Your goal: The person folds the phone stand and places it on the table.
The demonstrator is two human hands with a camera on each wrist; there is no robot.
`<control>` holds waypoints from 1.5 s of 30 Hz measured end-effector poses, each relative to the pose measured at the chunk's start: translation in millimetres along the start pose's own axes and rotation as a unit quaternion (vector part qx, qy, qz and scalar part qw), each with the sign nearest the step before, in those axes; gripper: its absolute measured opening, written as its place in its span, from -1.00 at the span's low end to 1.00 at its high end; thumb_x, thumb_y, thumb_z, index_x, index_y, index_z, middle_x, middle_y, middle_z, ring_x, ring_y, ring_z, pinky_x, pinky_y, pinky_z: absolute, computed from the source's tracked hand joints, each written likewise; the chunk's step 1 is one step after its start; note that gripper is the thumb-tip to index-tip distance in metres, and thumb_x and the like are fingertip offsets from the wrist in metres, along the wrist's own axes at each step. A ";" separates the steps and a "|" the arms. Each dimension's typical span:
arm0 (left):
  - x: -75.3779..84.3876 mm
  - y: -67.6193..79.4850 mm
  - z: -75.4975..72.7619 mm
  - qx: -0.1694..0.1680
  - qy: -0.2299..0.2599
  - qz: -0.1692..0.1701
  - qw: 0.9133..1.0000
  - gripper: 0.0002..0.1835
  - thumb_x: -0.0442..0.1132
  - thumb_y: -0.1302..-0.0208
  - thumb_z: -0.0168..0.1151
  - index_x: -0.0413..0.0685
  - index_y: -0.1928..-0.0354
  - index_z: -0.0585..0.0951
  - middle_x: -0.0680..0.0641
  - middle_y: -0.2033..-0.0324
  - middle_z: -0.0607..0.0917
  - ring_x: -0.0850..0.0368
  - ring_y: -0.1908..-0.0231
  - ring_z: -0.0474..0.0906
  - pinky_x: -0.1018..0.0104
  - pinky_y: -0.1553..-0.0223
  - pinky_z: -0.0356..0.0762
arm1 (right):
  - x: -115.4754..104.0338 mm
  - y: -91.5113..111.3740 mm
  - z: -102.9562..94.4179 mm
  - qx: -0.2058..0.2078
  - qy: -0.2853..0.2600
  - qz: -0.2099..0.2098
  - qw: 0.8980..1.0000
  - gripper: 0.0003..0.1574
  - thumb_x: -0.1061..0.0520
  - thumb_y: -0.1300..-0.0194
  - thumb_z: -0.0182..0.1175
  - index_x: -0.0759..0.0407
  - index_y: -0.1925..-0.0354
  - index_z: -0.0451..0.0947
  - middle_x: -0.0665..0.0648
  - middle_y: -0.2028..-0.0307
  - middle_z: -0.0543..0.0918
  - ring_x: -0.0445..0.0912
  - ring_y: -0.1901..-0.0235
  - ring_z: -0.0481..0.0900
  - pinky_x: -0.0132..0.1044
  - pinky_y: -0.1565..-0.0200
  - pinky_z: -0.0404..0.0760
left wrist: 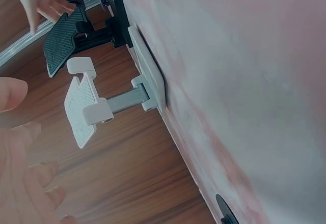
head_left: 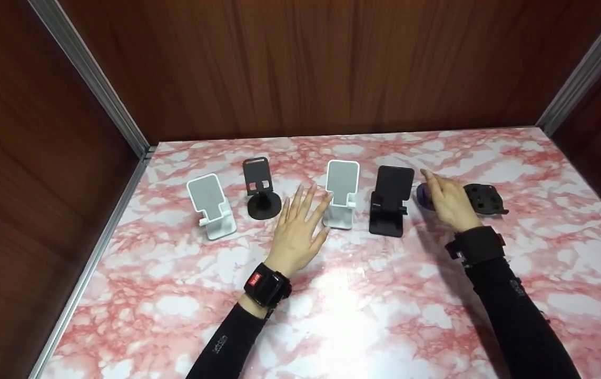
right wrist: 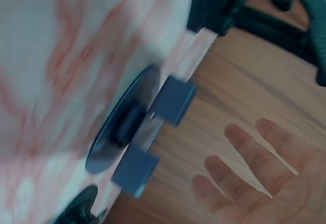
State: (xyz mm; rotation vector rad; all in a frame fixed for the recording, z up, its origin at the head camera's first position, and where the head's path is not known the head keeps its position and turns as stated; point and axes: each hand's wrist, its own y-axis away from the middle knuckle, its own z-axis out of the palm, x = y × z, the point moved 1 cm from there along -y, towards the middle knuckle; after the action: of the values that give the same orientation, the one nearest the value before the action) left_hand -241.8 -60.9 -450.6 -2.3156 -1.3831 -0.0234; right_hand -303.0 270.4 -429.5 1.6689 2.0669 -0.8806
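The fingers of your left hand (head_left: 295, 239) are straight and spread, and those of your right hand (head_left: 450, 205) are extended too, neither hand gripping anything. From the head view, your left fingertips lie near the middle white stand (head_left: 343, 176), whose rounded back plate has a grey facing inside a white rim. To its left are a black round-based stand (head_left: 264, 208), with slots cut through its plate, and another white stand (head_left: 208, 196), grey-faced and slightly turned. To its right, a black stand (head_left: 394, 181) leans back on a rectangular base. Your right hand covers much of the dark blue stand (head_left: 423, 196), set between that black one and a low black stand (head_left: 484, 199) farther right; all sit on the red-and-white marbled table (head_left: 142, 337). In the left wrist view, your hand is apart from the middle white stand, which shows its two blocky front lips, a grey post and a flat white base; the black stand beyond has a textured plate. In the right wrist view, the dark blue stand rests on a round, thin disc, with two squarish lips parted by a gap, and your relaxed fingers are clear of it.
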 end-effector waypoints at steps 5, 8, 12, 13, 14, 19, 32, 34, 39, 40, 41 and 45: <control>2.4 0.8 -0.2 -0.010 -0.007 0.006 1.000 -0.33 0.00 -0.45 0.02 0.18 -0.54 0.14 -0.12 -0.57 0.03 -0.17 -0.56 -0.15 -0.14 -0.54 -0.12 | -6.3 4.1 0.1 -0.045 -0.098 0.037 0.993 -0.16 -0.21 -0.61 -0.48 0.40 -0.32 0.34 0.48 -0.23 0.50 0.34 -0.29 0.38 0.20 -0.34 0.29; 3.6 0.8 0.8 -0.019 -0.012 0.008 1.000 -0.34 0.00 -0.45 0.02 0.19 -0.54 0.14 -0.11 -0.57 0.02 -0.15 -0.56 -0.17 -0.13 -0.55 -0.15 | -8.6 5.2 2.1 -0.079 -0.159 0.060 0.982 -0.14 -0.23 -0.60 -0.48 0.43 -0.33 0.30 0.48 -0.26 0.47 0.28 -0.28 0.41 0.10 -0.32 0.39; 5.2 0.5 3.4 -0.028 -0.021 0.014 0.999 -0.35 0.01 -0.46 0.02 0.20 -0.54 0.15 -0.09 -0.57 0.00 -0.14 -0.56 -0.17 -0.12 -0.55 -0.14 | -9.6 5.2 7.4 -0.099 -0.237 0.080 0.963 -0.14 -0.23 -0.58 -0.37 0.50 -0.34 0.21 0.47 -0.20 0.48 -0.02 -0.13 0.55 -0.24 -0.23 0.55; 5.6 0.5 4.1 -0.029 -0.024 0.017 0.999 -0.35 0.02 -0.46 0.01 0.21 -0.54 0.15 -0.10 -0.57 0.01 -0.13 -0.56 -0.16 -0.12 -0.55 -0.12 | -9.9 5.0 9.0 -0.100 -0.255 0.081 0.958 -0.16 -0.21 -0.58 -0.32 0.52 -0.34 0.19 0.42 -0.16 0.50 -0.12 -0.08 0.57 -0.33 -0.19 0.57; 6.0 0.6 4.7 -0.031 -0.027 0.019 0.999 -0.35 0.03 -0.47 0.00 0.22 -0.54 0.15 -0.10 -0.57 0.01 -0.13 -0.56 -0.16 -0.11 -0.55 -0.11 | -10.0 4.8 10.7 -0.101 -0.271 0.083 0.954 -0.18 -0.19 -0.58 -0.27 0.53 -0.34 0.18 0.36 -0.12 0.52 -0.21 -0.03 0.57 -0.40 -0.15 0.58; 7.9 1.1 6.7 -0.036 -0.047 0.028 0.998 -0.34 0.07 -0.47 -0.03 0.26 -0.54 0.12 -0.09 -0.57 0.01 -0.11 -0.57 -0.18 -0.10 -0.55 -0.07 | -10.0 3.4 18.2 -0.077 -0.319 0.080 0.941 -0.35 0.01 -0.54 -0.04 0.59 -0.24 0.25 -0.04 0.11 0.54 -0.39 0.12 0.57 -0.48 -0.05 0.62; 8.2 1.9 10.1 -0.058 -0.019 0.040 0.997 -0.34 0.01 -0.46 0.01 0.23 -0.54 0.13 -0.12 -0.57 0.00 -0.11 -0.57 -0.18 -0.11 -0.55 -0.12 | -8.8 -1.2 30.9 0.002 -0.398 0.066 0.915 -0.69 0.32 -0.36 0.19 0.58 0.04 0.46 -0.12 0.40 0.73 -0.29 0.32 0.71 -0.38 0.13 0.73; 8.0 1.9 10.8 -0.061 -0.020 0.041 0.997 -0.34 0.01 -0.46 0.01 0.23 -0.55 0.12 -0.12 -0.57 0.00 -0.10 -0.57 -0.19 -0.11 -0.55 -0.12 | -7.5 -1.7 31.9 0.008 -0.399 0.061 0.915 -0.66 0.33 -0.36 0.19 0.61 0.01 0.46 -0.12 0.40 0.74 -0.28 0.32 0.72 -0.37 0.13 0.73; 7.9 2.2 11.7 -0.066 -0.023 0.043 0.997 -0.33 0.01 -0.46 0.01 0.23 -0.55 0.12 -0.12 -0.57 0.00 -0.11 -0.57 -0.16 -0.08 -0.56 -0.15 | -6.3 -2.0 33.9 0.015 -0.414 0.062 0.908 -0.72 0.36 -0.34 0.19 0.53 0.03 0.49 -0.09 0.39 0.75 -0.24 0.34 0.74 -0.34 0.15 0.74; 7.9 2.2 11.9 -0.065 -0.022 0.044 0.997 -0.33 0.00 -0.46 0.01 0.23 -0.55 0.12 -0.13 -0.57 0.01 -0.11 -0.56 -0.15 -0.08 -0.56 -0.16 | -6.3 -1.9 34.0 0.014 -0.417 0.064 0.907 -0.76 0.36 -0.34 0.19 0.50 0.05 0.50 -0.09 0.39 0.75 -0.24 0.35 0.74 -0.34 0.16 0.75; 7.9 2.1 12.1 -0.065 -0.023 0.044 0.997 -0.33 0.00 -0.46 0.01 0.23 -0.55 0.12 -0.13 -0.57 0.01 -0.12 -0.56 -0.14 -0.07 -0.56 -0.16 | -6.4 -1.8 34.0 0.013 -0.422 0.066 0.904 -0.79 0.37 -0.34 0.19 0.46 0.07 0.52 -0.08 0.39 0.75 -0.23 0.36 0.74 -0.33 0.17 0.75; 7.8 2.0 13.1 -0.067 -0.024 0.044 0.996 -0.33 0.00 -0.45 0.02 0.22 -0.55 0.12 -0.14 -0.57 0.00 -0.13 -0.56 -0.14 -0.06 -0.57 -0.18 | -8.6 -2.0 32.5 0.011 -0.436 0.068 0.897 -0.87 0.37 -0.33 0.20 0.33 0.13 0.56 -0.06 0.39 0.75 -0.21 0.38 0.74 -0.33 0.18 0.75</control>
State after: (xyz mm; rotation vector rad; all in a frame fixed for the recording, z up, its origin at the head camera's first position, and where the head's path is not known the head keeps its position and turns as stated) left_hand -238.9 -50.3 -461.3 -2.5010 -1.3381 -0.0337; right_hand -306.5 242.6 -448.2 1.0793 1.3019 -1.2912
